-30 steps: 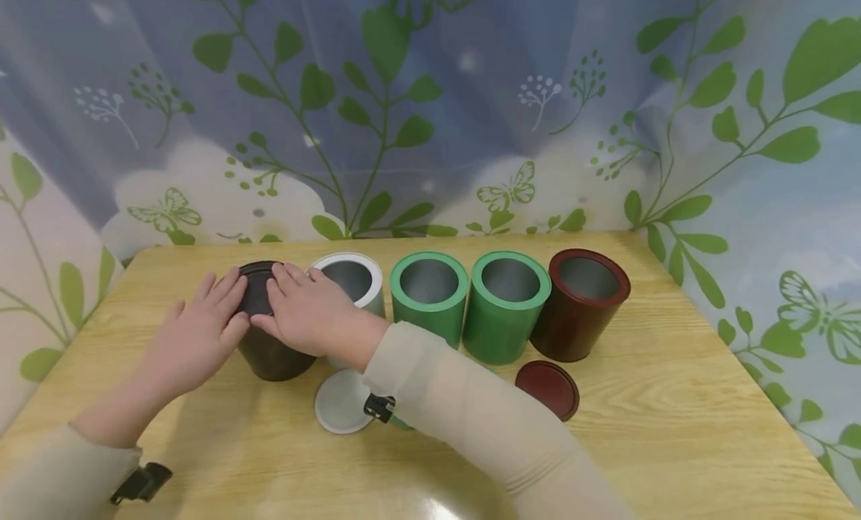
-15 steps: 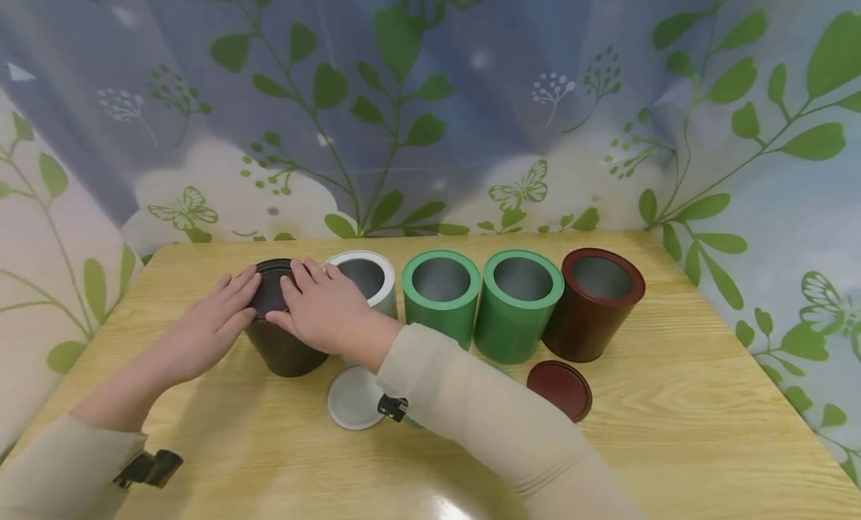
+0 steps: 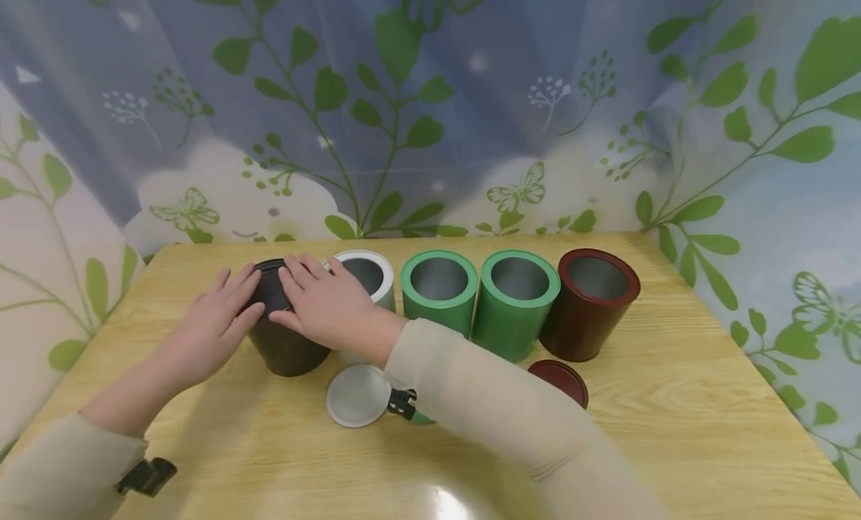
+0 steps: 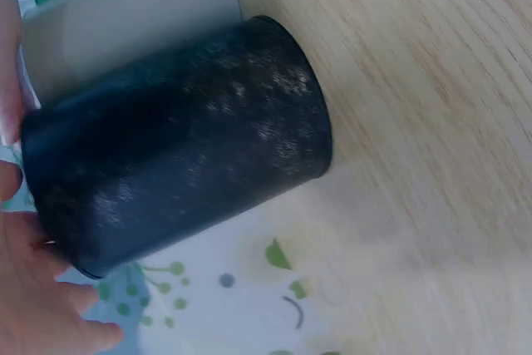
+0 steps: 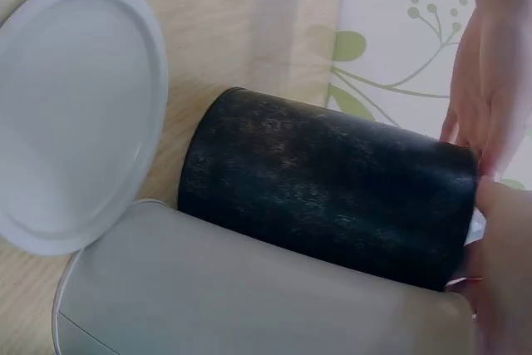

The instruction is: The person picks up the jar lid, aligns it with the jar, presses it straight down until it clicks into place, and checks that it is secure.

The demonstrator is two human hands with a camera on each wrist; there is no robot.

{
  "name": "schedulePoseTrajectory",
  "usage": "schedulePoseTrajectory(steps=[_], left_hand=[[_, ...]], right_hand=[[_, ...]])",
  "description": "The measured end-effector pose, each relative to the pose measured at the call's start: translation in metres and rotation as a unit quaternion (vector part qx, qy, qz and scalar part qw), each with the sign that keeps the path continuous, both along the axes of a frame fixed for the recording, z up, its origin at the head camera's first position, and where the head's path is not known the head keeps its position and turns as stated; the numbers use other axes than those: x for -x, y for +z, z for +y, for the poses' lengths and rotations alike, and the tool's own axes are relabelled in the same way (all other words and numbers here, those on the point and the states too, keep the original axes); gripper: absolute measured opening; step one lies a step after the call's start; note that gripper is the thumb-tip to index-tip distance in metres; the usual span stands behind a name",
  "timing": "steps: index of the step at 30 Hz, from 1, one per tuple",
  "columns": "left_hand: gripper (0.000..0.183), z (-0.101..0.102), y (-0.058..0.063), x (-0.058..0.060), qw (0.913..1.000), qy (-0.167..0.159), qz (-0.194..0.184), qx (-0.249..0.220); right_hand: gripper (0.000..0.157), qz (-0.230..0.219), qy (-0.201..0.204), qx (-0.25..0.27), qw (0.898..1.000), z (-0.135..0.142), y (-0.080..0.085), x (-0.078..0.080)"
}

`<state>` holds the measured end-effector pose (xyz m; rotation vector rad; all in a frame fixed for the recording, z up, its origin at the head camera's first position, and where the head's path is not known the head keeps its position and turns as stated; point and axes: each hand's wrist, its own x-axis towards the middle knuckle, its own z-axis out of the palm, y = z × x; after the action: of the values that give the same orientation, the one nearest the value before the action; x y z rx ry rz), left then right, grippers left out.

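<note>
A black can (image 3: 289, 352) stands at the left end of a row, its dark lid (image 3: 270, 292) on top. My left hand (image 3: 211, 322) lies on the lid's left side with fingers extended. Across the lid's right side rests my right hand (image 3: 332, 299), fingers also straight. Between them they cover much of the lid. In the left wrist view the can's scuffed side (image 4: 183, 143) fills the middle, and part of my left hand (image 4: 37, 297) shows at its top end. The right wrist view also shows the black can (image 5: 324, 189), with hands at its lid end.
Right of the black can stand an open white can (image 3: 386, 277), two open green cans (image 3: 440, 318) and an open dark red can (image 3: 578, 333). A white lid (image 3: 358, 397), a dark red lid (image 3: 561, 378) and a partly hidden green lid (image 3: 422, 418) lie in front.
The head view has shifted slightly, so the cans appear a little further right than one second ago. Both hands stay on the black lid, with only small shifts of the fingers and thumbs.
</note>
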<state>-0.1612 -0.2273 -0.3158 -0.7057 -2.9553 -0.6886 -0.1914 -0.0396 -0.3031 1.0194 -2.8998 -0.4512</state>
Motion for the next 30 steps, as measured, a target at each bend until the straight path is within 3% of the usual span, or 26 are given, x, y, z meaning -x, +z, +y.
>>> schedulePoseTrajectory(steps=[5, 14, 19, 26, 30], left_hand=[[0.055, 0.007, 0.003, -0.011, 0.9971, -0.012, 0.066, 0.037], [0.052, 0.012, 0.003, -0.034, 0.9919, -0.018, 0.117, 0.045], [0.056, 0.017, 0.004, -0.046, 0.984, -0.027, 0.16, 0.074], [0.056, 0.031, 0.003, -0.06, 0.9776, -0.054, 0.184, 0.086], [0.055, 0.039, -0.004, -0.061, 0.9724, -0.083, 0.203, 0.079]], right_hand=[[0.073, 0.01, 0.023, 0.007, 1.0, 0.014, 0.006, -0.009], [0.072, 0.03, 0.069, 0.001, 0.997, 0.037, 0.006, -0.031], [0.071, 0.043, 0.096, 0.002, 0.994, 0.046, 0.002, -0.039], [0.063, 0.082, 0.16, 0.05, 0.983, 0.066, -0.001, -0.051], [0.059, 0.089, 0.186, 0.083, 0.975, 0.08, -0.006, -0.058]])
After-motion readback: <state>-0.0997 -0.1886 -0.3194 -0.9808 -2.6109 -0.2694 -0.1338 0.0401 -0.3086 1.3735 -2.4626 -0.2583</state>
